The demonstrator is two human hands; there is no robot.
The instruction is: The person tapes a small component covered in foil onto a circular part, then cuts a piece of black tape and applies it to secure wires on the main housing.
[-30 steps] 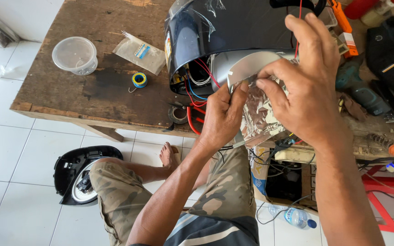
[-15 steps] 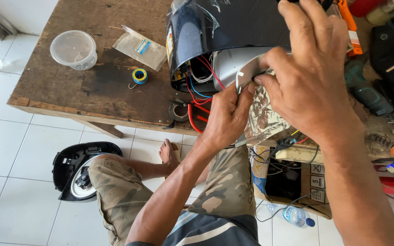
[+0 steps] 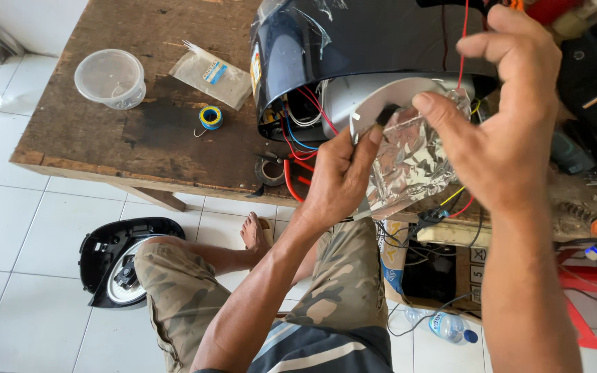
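A dark glossy motorcycle front cover (image 3: 354, 41) lies on the wooden table (image 3: 139, 138), with red, blue and white wires (image 3: 298, 135) hanging from its open underside. In front of it I hold a silver headlight reflector (image 3: 409, 155) with a white rim and crinkled foil-like inside. My left hand (image 3: 340, 176) pinches the reflector's left rim between thumb and fingers. My right hand (image 3: 506, 117) grips its upper right side, fingers curled over the top edge.
On the table stand a clear plastic tub (image 3: 110, 77), a small plastic bag (image 3: 212, 69), a blue-yellow solder spool (image 3: 210, 117) and a tape roll (image 3: 269, 171). A black headlight housing (image 3: 115, 259) lies on the tiled floor. A cardboard box (image 3: 443, 266) and water bottle (image 3: 447, 324) sit below.
Both hands have shifted up and to the right with the reflector, closer to the cover's opening. My right hand now grips higher on the rim.
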